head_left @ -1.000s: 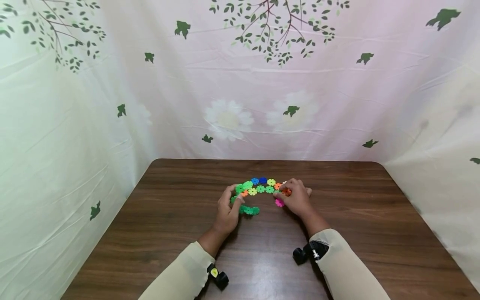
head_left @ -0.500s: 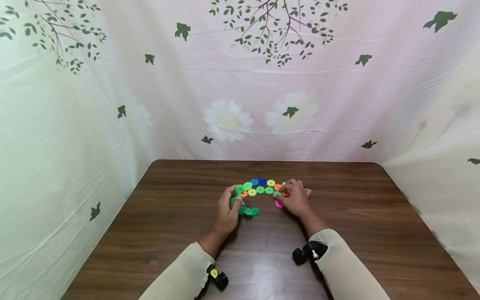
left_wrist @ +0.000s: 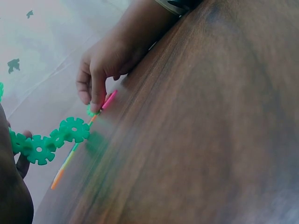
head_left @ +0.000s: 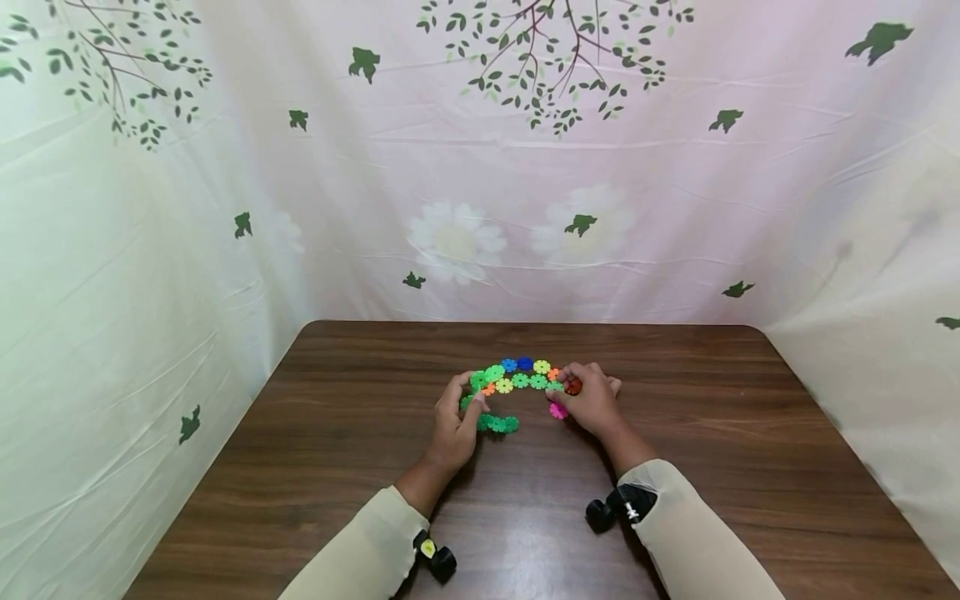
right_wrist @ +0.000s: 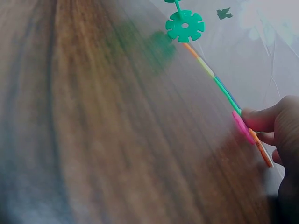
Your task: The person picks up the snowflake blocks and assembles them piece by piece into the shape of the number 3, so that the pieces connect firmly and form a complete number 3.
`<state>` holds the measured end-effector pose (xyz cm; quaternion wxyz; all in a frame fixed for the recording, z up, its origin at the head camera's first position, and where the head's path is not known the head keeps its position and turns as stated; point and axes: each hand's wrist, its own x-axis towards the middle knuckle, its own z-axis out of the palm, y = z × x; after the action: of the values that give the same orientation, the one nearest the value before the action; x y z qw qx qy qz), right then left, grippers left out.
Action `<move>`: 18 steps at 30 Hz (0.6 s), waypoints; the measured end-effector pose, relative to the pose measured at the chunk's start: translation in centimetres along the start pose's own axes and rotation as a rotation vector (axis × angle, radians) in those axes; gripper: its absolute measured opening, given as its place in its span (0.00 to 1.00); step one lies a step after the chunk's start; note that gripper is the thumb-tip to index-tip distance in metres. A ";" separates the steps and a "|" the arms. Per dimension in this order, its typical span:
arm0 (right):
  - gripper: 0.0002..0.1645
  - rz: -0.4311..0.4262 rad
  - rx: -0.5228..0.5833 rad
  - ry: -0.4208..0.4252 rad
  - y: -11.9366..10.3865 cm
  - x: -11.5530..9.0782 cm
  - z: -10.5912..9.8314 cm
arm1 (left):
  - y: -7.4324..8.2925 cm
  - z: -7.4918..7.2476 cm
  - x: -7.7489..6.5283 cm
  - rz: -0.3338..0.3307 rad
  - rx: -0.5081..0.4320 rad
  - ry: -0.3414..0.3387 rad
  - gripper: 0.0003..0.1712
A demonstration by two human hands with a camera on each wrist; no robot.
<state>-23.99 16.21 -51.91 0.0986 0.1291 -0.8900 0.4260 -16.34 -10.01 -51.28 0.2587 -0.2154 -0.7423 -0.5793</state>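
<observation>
A row of flower-shaped plastic linking discs lies across the tabletop, with blue discs (head_left: 525, 364), a yellow disc (head_left: 504, 385) and green ones among them. My left hand (head_left: 454, 425) grips the left end, its thumb in front and fingers behind. From there a chain of green discs (head_left: 498, 423) curves toward me; the left wrist view shows these green discs (left_wrist: 39, 149) standing raised on edge. With thumb and fingertips my right hand (head_left: 594, 400) pinches the right end, by a dark orange disc (head_left: 573, 387). A pink disc (right_wrist: 242, 127) juts out below the right thumb.
The brown wooden table (head_left: 375, 358) has rounded far corners. Behind and beside it hangs a pale curtain (head_left: 480, 167) printed with leaves and birds. Black wrist cameras (head_left: 600, 515) stick out from both cream sleeves (head_left: 690, 525).
My right fingertips have shifted slightly over the row's right end, covering a pale disc seen there before. The left hand and the rest of the row stay almost still.
</observation>
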 end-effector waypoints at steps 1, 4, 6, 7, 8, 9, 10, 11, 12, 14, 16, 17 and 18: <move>0.15 -0.004 0.006 0.005 0.0 0.0 0.0 | 0.0 0.0 0.0 -0.002 -0.001 0.000 0.17; 0.14 -0.008 0.018 0.021 -0.2 0.0 0.0 | 0.1 0.0 -0.1 -0.012 0.001 0.000 0.18; 0.12 -0.008 0.025 0.031 -0.2 0.0 0.0 | 0.1 -0.1 0.0 -0.031 0.002 -0.005 0.18; 0.11 -0.010 0.024 0.037 -0.3 0.0 0.0 | 0.1 -0.1 0.0 -0.040 0.004 -0.009 0.18; 0.10 -0.012 0.024 0.042 -0.3 -0.1 0.1 | 0.2 -0.1 0.0 -0.047 0.006 -0.013 0.18; 0.09 -0.017 0.026 0.049 -0.3 -0.1 0.1 | 0.2 -0.1 0.0 -0.053 0.008 -0.017 0.19; 0.09 -0.027 0.031 0.056 -0.3 -0.1 0.2 | 0.2 -0.1 0.0 -0.057 0.008 -0.020 0.19; 0.08 -0.043 0.038 0.066 -0.4 -0.1 0.2 | 0.2 -0.1 0.0 -0.056 0.010 -0.024 0.19; 0.08 -0.066 0.046 0.075 -0.5 -0.2 0.3 | 0.1 -0.1 -0.1 -0.053 0.009 -0.026 0.19; 0.07 -0.130 0.073 0.099 -0.8 -0.2 0.6 | 0.0 -0.1 -0.1 -0.045 0.004 -0.030 0.19; 0.07 -0.196 0.106 0.123 -1.2 -0.3 0.8 | -0.1 -0.1 0.0 -0.038 -0.004 -0.033 0.20; 0.06 -0.228 0.122 0.135 -1.4 -0.3 0.9 | -0.1 -0.1 0.0 -0.035 -0.008 -0.036 0.20; 0.06 -0.255 0.136 0.147 -1.7 -0.3 1.0 | -0.2 -0.1 0.0 -0.035 -0.009 -0.038 0.20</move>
<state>-23.21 14.47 -51.41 0.2079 0.2160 -0.8259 0.4775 -16.40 -10.14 -51.39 0.2334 -0.2147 -0.7481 -0.5830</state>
